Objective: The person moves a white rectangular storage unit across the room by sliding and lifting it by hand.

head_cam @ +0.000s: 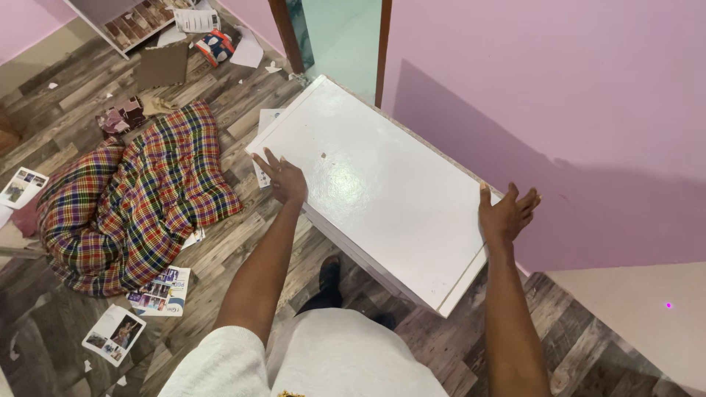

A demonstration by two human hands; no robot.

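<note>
Item: white cabinet (375,191), glossy top panel, rectangular, standing on the wooden floor (243,250) close along the pink wall (559,110); its far end reaches toward the doorway (338,37).

Your left hand (283,179): resting on the cabinet's left long edge, fingers spread and lying flat on the top, not closed around anything.

Your right hand (506,215): at the cabinet's right long edge, the side nearest the wall, palm against the rim, fingers splayed and loose (nothing is clasped in it).

Around the cabinet:
- Plaid blanket (132,206), red, yellow and dark checks, crumpled on the floor well to the left of the cabinet.
- Printed leaflets (162,290), several, lying on the floor to the cabinet's left, just beside the blanket's near edge; another sheet (22,186) lies beyond the blanket's far side.
- A paper (263,121) partly tucked under the cabinet's left far corner.
- Brown cardboard piece (162,66) and scattered papers beyond the blanket, farther from the cabinet.
- Low white shelf unit (125,22), at the far left, well apart from the cabinet.
- Your foot in a dark shoe (329,273), on the floor just before the cabinet's near long side.
</note>
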